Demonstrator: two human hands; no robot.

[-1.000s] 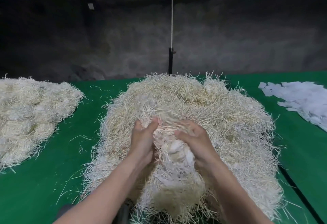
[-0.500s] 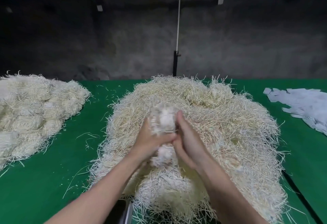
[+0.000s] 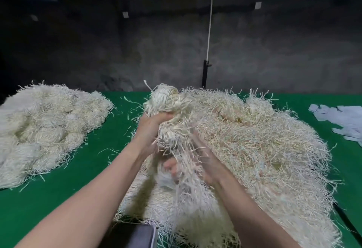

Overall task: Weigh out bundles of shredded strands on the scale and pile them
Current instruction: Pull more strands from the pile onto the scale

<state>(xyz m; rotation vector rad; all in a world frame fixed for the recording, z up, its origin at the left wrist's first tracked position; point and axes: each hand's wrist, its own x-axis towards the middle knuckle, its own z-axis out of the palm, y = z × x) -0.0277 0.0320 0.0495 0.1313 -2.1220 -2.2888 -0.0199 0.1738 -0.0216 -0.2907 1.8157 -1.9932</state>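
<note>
i see my left hand (image 3: 150,128) with its fingers curled tight round the cream bundle of shredded strands (image 3: 168,102), whose rounded top sticks up above them. just below, my right hand (image 3: 203,161) wraps its fingers (image 3: 170,166) round the bundle's hanging tail, though blur hides the tips. right of the fingers spreads the large loose heap of cream strands (image 3: 264,149) on the green table cloth (image 3: 109,144). well to their left lies the pile of wound cream bundles (image 3: 45,128). below them shows a corner of the grey flat scale (image 3: 135,236).

Paper slips (image 3: 345,117) far right; black pole (image 3: 204,75) behind.
</note>
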